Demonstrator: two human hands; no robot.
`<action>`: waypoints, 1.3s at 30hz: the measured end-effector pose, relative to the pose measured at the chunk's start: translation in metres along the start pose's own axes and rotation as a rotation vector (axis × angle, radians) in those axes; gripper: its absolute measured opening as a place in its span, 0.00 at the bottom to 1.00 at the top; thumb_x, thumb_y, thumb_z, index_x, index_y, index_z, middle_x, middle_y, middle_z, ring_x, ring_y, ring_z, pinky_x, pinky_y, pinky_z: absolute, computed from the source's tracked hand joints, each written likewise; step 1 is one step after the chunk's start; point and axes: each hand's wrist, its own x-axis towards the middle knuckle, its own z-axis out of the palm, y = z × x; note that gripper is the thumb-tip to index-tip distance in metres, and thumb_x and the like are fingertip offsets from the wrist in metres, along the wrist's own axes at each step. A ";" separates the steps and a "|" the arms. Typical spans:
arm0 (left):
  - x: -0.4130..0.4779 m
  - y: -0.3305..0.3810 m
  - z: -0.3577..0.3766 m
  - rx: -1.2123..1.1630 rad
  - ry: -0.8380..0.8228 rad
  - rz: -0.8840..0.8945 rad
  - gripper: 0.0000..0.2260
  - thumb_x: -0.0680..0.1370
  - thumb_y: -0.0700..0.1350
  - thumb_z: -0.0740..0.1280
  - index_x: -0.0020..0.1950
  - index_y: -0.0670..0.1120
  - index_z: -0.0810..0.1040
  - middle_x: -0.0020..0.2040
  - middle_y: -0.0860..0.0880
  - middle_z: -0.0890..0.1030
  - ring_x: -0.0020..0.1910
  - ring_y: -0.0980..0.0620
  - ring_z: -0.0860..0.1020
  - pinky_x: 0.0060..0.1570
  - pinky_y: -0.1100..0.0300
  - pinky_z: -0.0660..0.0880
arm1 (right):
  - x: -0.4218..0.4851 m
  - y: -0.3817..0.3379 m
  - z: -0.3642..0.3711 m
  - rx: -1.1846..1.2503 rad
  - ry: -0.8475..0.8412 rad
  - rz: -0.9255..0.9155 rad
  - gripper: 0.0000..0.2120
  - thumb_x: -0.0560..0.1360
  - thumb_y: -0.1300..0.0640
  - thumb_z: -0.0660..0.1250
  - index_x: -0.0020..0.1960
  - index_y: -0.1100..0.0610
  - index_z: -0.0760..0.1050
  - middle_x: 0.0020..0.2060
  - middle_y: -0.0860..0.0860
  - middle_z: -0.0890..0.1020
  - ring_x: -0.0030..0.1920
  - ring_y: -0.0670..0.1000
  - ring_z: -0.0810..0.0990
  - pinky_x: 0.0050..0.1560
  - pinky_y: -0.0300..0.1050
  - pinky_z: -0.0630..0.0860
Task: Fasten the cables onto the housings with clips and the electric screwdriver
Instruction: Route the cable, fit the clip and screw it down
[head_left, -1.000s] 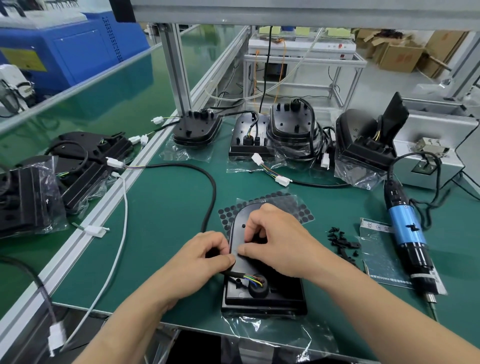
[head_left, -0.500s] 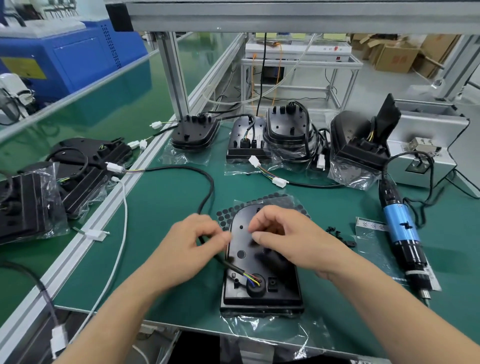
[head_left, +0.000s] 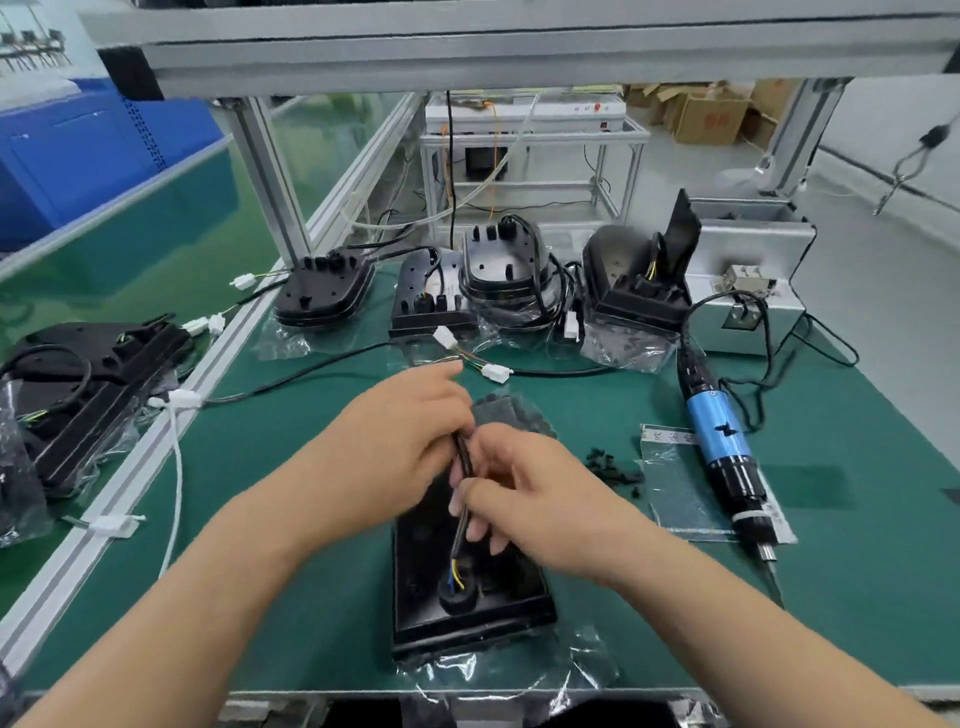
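A black housing (head_left: 462, 618) lies flat on the green mat at the front edge, on a clear plastic bag. A black cable (head_left: 461, 525) with coloured wires at its end runs up from a round port in the housing. My left hand (head_left: 389, 457) and my right hand (head_left: 524, 499) meet over the housing's upper half, and both hold this cable between their fingers. Small black clips (head_left: 613, 467) lie loose on the mat to the right. The blue electric screwdriver (head_left: 719, 441) lies further right, untouched.
Several more black housings (head_left: 498, 270) with cables stand in bags along the back of the mat. A grey metal box (head_left: 748, 291) is at the back right. More housings (head_left: 88, 384) lie on the left bench beyond the aluminium rail (head_left: 130, 488).
Both hands lifted the cable from beside the housing's left edge and brought it over the housing's middle. The view moved closer and tilted down.
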 end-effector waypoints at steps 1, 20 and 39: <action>-0.004 0.002 -0.001 0.161 0.008 0.023 0.07 0.75 0.42 0.64 0.42 0.46 0.82 0.46 0.50 0.84 0.62 0.46 0.80 0.62 0.50 0.69 | -0.004 0.004 0.003 -0.147 0.047 -0.048 0.07 0.76 0.61 0.62 0.45 0.50 0.68 0.37 0.51 0.82 0.38 0.57 0.80 0.40 0.57 0.77; -0.044 0.058 0.041 -0.493 -0.126 -0.324 0.25 0.77 0.39 0.69 0.60 0.70 0.73 0.47 0.63 0.78 0.39 0.60 0.75 0.40 0.70 0.72 | 0.007 0.098 -0.100 -0.696 0.260 0.366 0.08 0.72 0.49 0.75 0.47 0.52 0.81 0.44 0.47 0.83 0.49 0.51 0.80 0.52 0.45 0.76; -0.053 0.018 0.037 -0.595 -0.113 -0.309 0.15 0.75 0.38 0.74 0.45 0.61 0.84 0.44 0.57 0.82 0.45 0.56 0.81 0.45 0.67 0.74 | -0.001 0.098 -0.096 -0.750 0.188 0.295 0.03 0.74 0.54 0.71 0.42 0.50 0.78 0.39 0.44 0.78 0.46 0.49 0.77 0.46 0.40 0.71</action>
